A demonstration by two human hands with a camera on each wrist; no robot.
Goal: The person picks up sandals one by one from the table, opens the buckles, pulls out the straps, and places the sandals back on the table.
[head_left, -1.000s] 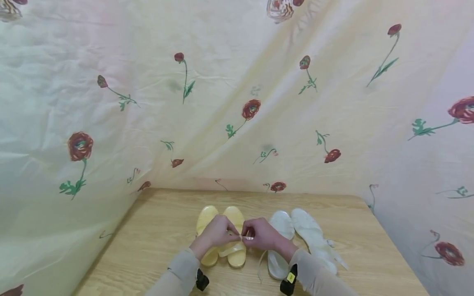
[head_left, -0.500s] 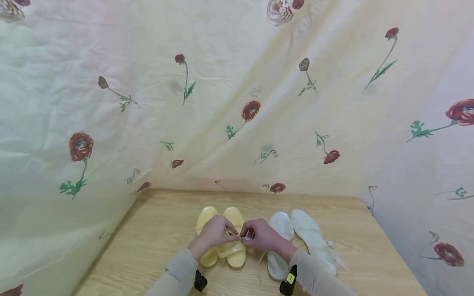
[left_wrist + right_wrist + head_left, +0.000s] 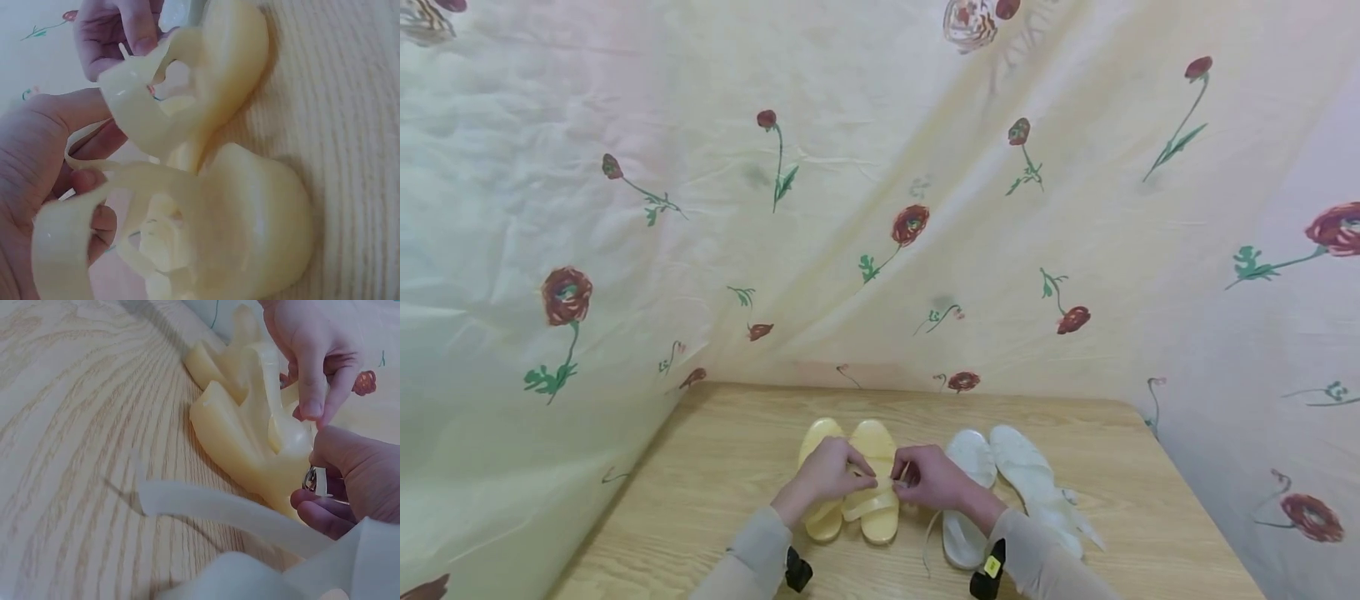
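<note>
The right hand (image 3: 928,477) is gripping a yellow sandal's (image 3: 872,439) metal buckle (image 3: 309,479), ideally steadying it squarely, while one cannot tell whether the left hand (image 3: 830,471) is gripping anything.

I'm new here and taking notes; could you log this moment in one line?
Left hand: by yellow sandals, grip unclear | Right hand: holds small buckle | White sandals: on table

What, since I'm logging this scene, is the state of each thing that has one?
Yellow sandals: upright, side by side; fastening unclear.
White sandals: straps trailing loose.
Buckle: held, partly hidden.
Right grip: curled on the buckle.
Left grip: curled; whether holding anything, unclear.
Cloth: wrinkled.
</note>
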